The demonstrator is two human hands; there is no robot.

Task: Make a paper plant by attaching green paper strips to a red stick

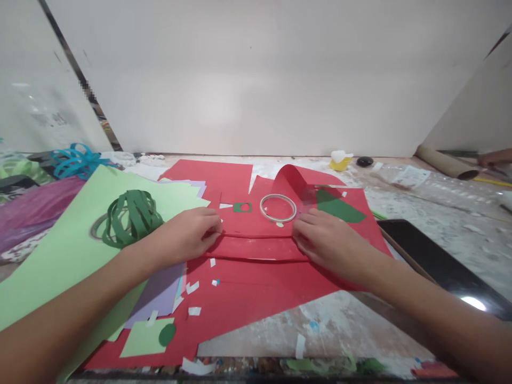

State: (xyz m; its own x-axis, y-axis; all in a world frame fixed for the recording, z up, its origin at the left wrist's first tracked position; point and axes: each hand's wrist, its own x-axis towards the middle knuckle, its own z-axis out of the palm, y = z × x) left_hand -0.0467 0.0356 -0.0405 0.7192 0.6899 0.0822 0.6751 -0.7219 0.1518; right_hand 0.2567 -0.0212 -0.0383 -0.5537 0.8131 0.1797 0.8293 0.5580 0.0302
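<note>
White boards wall in a paint-flecked surface (340,320) littered with coloured paper. At the centre of the frame a large red sheet (256,288) lies flat, with a raised fold ridge (256,234) running left to right across it, its long axis level with the lower edge of the frame. Both hands sit on that ridge, one at each end: the left hand (186,234) at the left end, the right hand (326,240) at the right end, equally near it. On each hand the fingers are curled together and pressed down on the red paper, pinching the fold rather than gripping it free of the surface.

Just beyond the ridge, between the two hands, lies one white tape ring (278,208), and beside it one small green square with a round hole (242,207). A dark green cut shape (340,208) rests on the sheet at upper right of the right hand. Left of centre, one coil of dark green paper strips (134,216) sits on a pale green sheet (60,256). Several small white scraps (192,288) dot the red paper below the fold. One dark tray (436,261) lies at the right, and one cardboard tube (446,162) at upper right.
</note>
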